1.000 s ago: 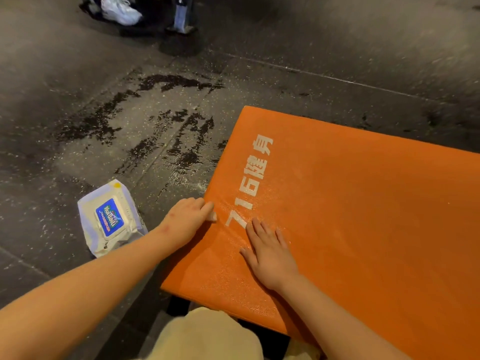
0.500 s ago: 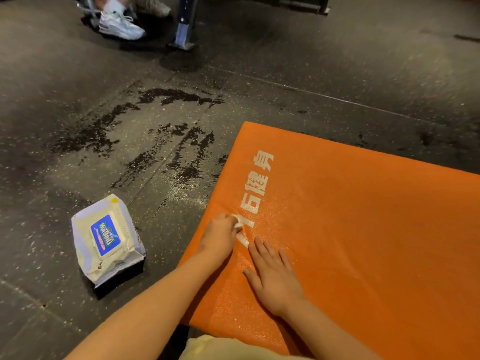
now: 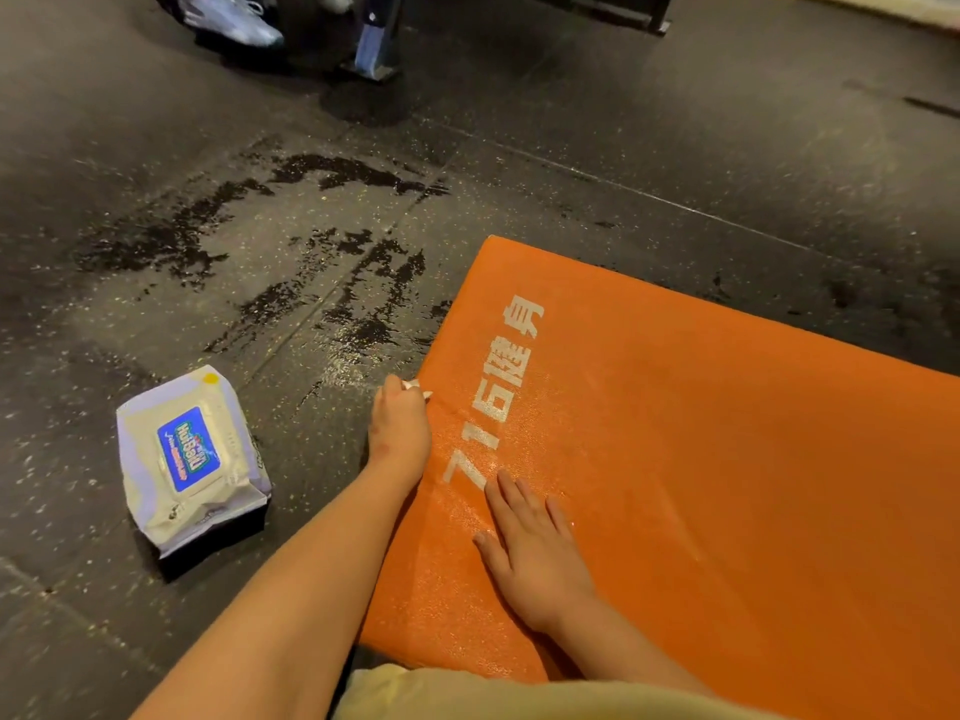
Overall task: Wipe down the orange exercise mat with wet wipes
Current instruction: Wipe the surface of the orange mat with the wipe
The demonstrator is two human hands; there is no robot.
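1. Orange foam mat (image 3: 727, 459) lies flat on the dark speckled floor (image 3: 649, 148), its near-left corner at the lower middle of the view; white print (image 3: 493, 397) runs along its left edge.
2. Left hand (image 3: 400, 433) sits knuckles up at the mat's left edge, fingers curled under; it grips a white wipe (image 3: 415, 389), of which only a small bit peeks out past the fingers; that bit touches the mat just at the edge, beside the print.
3. Right hand (image 3: 530, 543) lies palm down on the mat, near the left hand but apart from it; its fingers are straight and slightly spread, pointing away from the person; the fingertips reach just beside the "7" of the print; it holds nothing.
4. Both forearms are bare and come in from the bottom of the view; the left one crosses above the floor, the right one above the mat.
5. Counted: two hands, one mat, one wipe in view, one pack.
6. Pack (image 3: 189, 459) of wipes lies on the floor left of the mat, near the left forearm and apart from the mat; its blue label faces up.
7. Wet patches (image 3: 311, 252) darken the floor beyond the pack and beside the mat's far-left corner; one pale shoe (image 3: 234, 18) and one metal post (image 3: 371, 49) stand at the top edge; beige cloth (image 3: 519, 693) fills the bottom edge.
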